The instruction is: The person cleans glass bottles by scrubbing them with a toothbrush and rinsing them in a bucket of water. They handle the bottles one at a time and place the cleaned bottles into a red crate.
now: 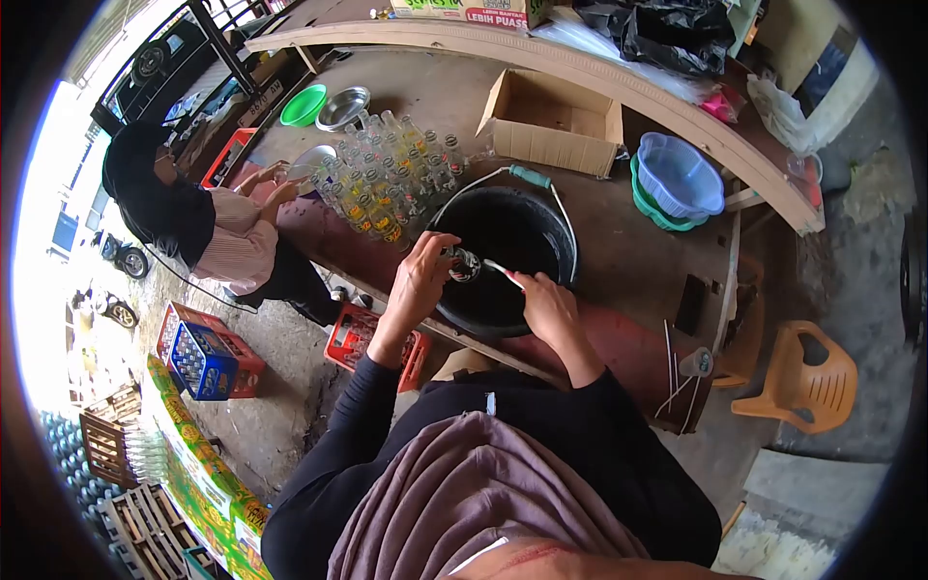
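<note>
Over a black bucket [568,227] on the table, my left hand [423,275] is wrapped round a glass bottle [466,265] with printed lettering. My right hand [548,307] grips a thin, light-coloured brush [505,275], its far end right at the bottle. The bucket's raised wire handle has a teal grip [530,176]. Close beyond my left hand stands a dense group of clear glass bottles [387,179], some with yellow labels.
An open cardboard box [551,145] stands behind the bucket, with stacked plastic basins [680,176] to its right. Across the table's left end, a person [237,227] works near a metal bowl. Red crates [343,338] and an orange chair [802,377] are on the floor.
</note>
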{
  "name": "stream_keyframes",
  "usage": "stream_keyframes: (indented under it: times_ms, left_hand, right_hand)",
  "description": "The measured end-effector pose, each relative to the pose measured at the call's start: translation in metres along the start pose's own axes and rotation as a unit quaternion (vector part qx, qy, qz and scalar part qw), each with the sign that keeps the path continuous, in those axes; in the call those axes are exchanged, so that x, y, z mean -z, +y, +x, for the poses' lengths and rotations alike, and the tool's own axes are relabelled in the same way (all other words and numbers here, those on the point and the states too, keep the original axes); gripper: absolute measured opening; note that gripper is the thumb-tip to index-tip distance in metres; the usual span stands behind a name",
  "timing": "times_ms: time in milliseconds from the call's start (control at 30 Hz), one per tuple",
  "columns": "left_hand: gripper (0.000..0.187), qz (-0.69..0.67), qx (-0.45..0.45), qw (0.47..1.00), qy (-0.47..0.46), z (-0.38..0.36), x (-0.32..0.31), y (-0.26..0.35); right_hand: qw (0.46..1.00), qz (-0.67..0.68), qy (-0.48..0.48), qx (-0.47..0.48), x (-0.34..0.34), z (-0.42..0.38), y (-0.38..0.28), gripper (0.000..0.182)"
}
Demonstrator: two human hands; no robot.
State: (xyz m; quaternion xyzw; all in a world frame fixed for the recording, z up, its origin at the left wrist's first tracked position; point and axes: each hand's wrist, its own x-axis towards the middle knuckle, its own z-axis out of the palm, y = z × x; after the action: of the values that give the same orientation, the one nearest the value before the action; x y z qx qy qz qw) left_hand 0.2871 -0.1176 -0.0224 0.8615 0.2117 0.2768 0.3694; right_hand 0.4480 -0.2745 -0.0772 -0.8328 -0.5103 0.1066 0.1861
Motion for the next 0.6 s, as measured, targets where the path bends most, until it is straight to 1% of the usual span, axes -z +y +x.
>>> stream_keyframes:
  times_ms: [33,67,100,133,167,233,300,367,433,467,500,567,600]
  left_hand:
    - [0.031,-0.021,0.011,1.0,0.002,0.003,0.001,0.003]
    - [0.029,-0.016,-0.009,1.0,0.018,0.005,0.001,0.004]
    - [0.029,-0.016,-0.007,1.0,0.021,0.007,0.001,0.004]
    - [0.028,-0.015,-0.018,0.999,0.036,0.01,0.0,0.005]
    - [0.027,-0.014,-0.03,0.998,0.05,0.011,0.0,0.007]
    - [0.028,-0.019,-0.029,0.998,0.056,0.011,0.001,0.014]
    - [0.028,-0.024,-0.031,0.997,0.065,0.014,0.004,0.019]
    - [0.028,-0.038,-0.015,0.996,0.085,0.011,0.007,0.02]
    - [0.027,-0.031,-0.004,0.995,0.091,0.009,0.01,0.017]
    - [0.025,-0.04,-0.004,0.993,0.107,0.007,0.011,0.014]
    - [0.024,-0.051,-0.003,0.991,0.122,0.005,0.011,0.011]
    - [0.023,-0.043,-0.001,0.991,0.127,0.003,0.014,0.007]
    - [0.023,-0.047,0.004,0.99,0.133,0.001,0.014,0.002]
  right_hand:
    - [1.0,-0.003,0.003,0.005,0.002,0.0,0.001,0.029]
    - [0.998,0.042,0.043,0.004,0.006,-0.002,0.002,0.03]
    - [0.993,0.088,0.078,0.001,0.01,-0.005,0.0,0.031]
    - [0.986,0.122,0.115,0.024,0.011,-0.006,-0.003,0.031]
    - [0.986,0.122,0.112,0.023,0.008,-0.008,-0.002,0.031]
    - [0.994,0.067,0.086,0.003,0.005,-0.008,0.004,0.031]
    - [0.994,0.064,0.091,-0.011,0.01,-0.008,0.01,0.031]
    - [0.994,0.065,0.087,-0.025,0.012,-0.009,0.007,0.031]
    - [0.979,0.137,0.151,0.02,0.017,-0.011,-0.003,0.032]
    - [0.985,0.116,0.127,0.007,0.011,-0.013,-0.002,0.031]
    - [0.986,0.115,0.123,0.006,0.007,-0.012,0.001,0.031]
    - [0.992,0.052,0.115,-0.029,0.004,-0.01,0.007,0.032]
    - [0.988,0.069,0.136,-0.023,0.006,-0.01,0.005,0.032]
